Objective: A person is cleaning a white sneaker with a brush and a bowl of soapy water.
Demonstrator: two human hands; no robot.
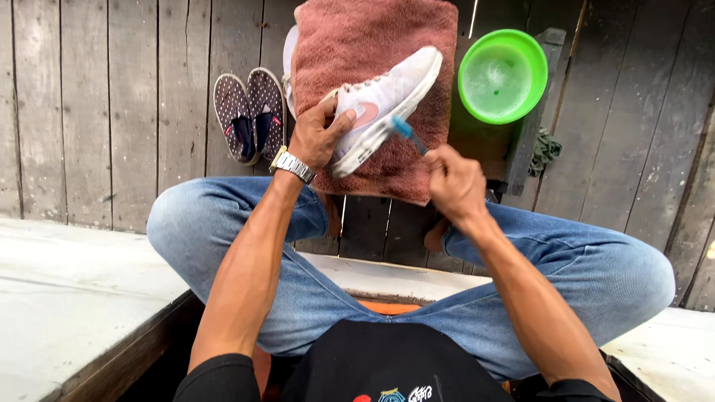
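A white sneaker (387, 93) with a pink mark lies tilted on a reddish-brown towel (372, 37). My left hand (316, 136), with a metal watch on the wrist, grips the sneaker at its heel end. My right hand (454, 182) holds a blue toothbrush (406, 132), and the brush head touches the sneaker's white sole edge. Both forearms reach forward over my knees in blue jeans.
A green plastic basin (503, 74) with soapy water sits to the right of the towel on a dark wooden stool (532, 119). A pair of dark dotted slip-on shoes (249, 112) lies on the plank floor at left. Pale concrete ledges flank my legs.
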